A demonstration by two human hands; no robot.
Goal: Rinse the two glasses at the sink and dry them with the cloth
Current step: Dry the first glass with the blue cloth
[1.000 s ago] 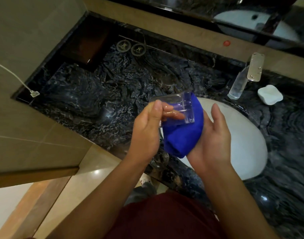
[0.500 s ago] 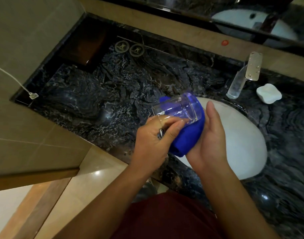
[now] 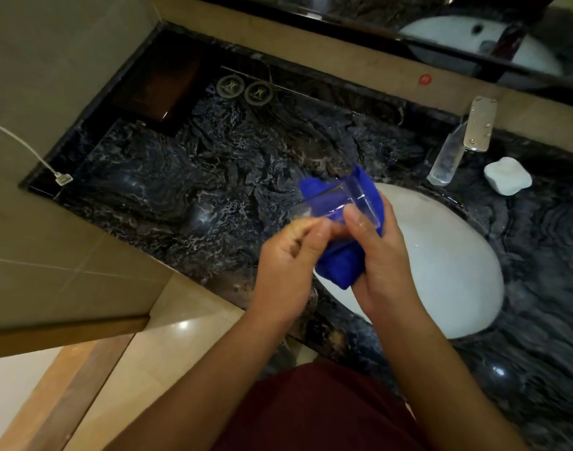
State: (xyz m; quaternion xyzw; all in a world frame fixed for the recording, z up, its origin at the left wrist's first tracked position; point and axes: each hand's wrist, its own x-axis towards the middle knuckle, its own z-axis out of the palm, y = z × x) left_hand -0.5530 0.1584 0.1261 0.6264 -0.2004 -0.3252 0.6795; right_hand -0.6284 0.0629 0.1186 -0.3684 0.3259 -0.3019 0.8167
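A clear glass (image 3: 339,203) lies tilted on its side above the left rim of the white sink (image 3: 441,262). My left hand (image 3: 288,268) pinches the glass near its open end. My right hand (image 3: 379,262) holds the blue cloth (image 3: 340,262) against the glass, thumb pressed on the glass wall. The cloth wraps behind and under the glass. A second glass (image 3: 311,297) stands on the counter's front edge, mostly hidden under my left wrist.
The dark marble counter (image 3: 181,190) stretches to the left. A chrome tap (image 3: 464,141) stands behind the sink, a white soap (image 3: 508,175) to its right. Two round coasters (image 3: 244,89) and a dark tray (image 3: 155,89) sit at the back left. A white cable plug (image 3: 62,179) hangs at the left wall.
The glass has turned in my hands, its base swinging to the upper right. My right thumb has come over onto the glass. The cloth now shows behind the glass.
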